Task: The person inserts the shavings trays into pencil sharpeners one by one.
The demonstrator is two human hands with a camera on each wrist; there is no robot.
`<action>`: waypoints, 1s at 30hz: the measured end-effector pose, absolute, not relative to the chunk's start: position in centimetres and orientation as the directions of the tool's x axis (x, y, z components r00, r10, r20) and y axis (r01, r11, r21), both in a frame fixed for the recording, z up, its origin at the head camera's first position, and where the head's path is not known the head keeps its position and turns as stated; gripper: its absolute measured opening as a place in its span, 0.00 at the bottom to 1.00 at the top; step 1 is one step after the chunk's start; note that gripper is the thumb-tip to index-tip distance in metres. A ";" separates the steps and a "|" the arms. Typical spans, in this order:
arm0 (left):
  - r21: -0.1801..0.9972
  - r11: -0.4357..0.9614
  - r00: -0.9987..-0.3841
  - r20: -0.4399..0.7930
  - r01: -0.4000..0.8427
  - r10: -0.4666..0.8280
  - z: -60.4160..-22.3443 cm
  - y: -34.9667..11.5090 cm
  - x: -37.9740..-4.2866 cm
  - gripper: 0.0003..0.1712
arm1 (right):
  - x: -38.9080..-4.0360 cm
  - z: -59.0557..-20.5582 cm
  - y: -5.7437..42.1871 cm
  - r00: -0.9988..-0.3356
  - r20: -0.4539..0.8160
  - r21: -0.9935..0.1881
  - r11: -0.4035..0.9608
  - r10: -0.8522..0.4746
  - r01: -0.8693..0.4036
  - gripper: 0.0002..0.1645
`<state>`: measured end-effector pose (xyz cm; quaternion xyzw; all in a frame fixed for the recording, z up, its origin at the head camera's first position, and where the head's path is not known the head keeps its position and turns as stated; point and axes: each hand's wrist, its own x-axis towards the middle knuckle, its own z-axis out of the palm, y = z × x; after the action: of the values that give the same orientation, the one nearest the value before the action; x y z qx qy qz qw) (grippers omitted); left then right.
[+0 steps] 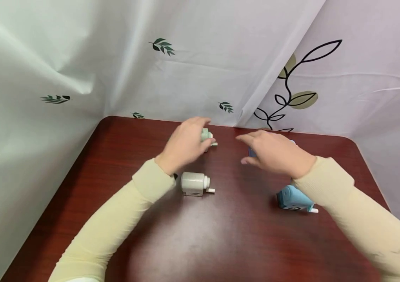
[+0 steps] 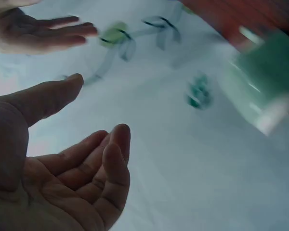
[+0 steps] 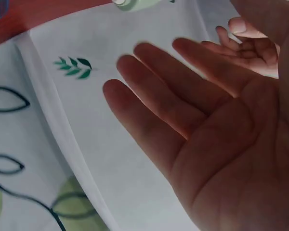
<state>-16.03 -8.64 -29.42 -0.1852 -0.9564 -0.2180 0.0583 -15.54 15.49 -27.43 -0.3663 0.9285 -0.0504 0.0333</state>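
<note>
My left hand (image 1: 186,145) is raised over the far part of the table, holding nothing. Its fingers (image 2: 118,168) bend loosely in the left wrist view. Partly behind it stands a pale green crank pencil sharpener (image 1: 205,134), blurred in the left wrist view. To the right, my right hand (image 1: 277,154) hovers with nothing in it; the right wrist view shows its fingers (image 3: 159,98) nearly straight and spread. A dark blue item (image 1: 252,152) is mostly hidden behind that hand. Nearer to me are a greyish-white crank sharpener (image 1: 193,184) and a light blue one (image 1: 294,197), below my right wrist.
The dark red wooden table (image 1: 200,243) has rounded far corners. A white curtain (image 1: 193,70) with leaf prints hangs right behind its far edge and along both sides. The sharpeners' small white crank handles stick out to the right.
</note>
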 end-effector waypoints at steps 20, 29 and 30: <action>0.439 0.868 -0.941 -0.127 0.231 0.314 -38.7 -19.7 -23.7 0.59 | -23.9 -33.6 6.4 -0.722 -0.039 -0.225 0.710 -0.691 -0.667 0.46; 0.463 0.864 -0.940 -0.164 0.195 0.300 -40.2 -20.4 -23.9 0.54 | -24.8 -35.4 5.1 -0.723 -0.025 -0.280 0.699 -0.691 -0.658 0.41; 0.468 0.863 -0.940 -0.164 0.192 0.298 -40.4 -20.4 -23.8 0.53 | -24.8 -35.5 5.0 -0.724 -0.028 -0.287 0.699 -0.689 -0.655 0.41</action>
<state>-23.84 -20.40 -40.36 -0.1277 -0.9581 -0.2287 -0.1162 -24.85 5.00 -35.46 -0.3655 0.9194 -0.1293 0.0669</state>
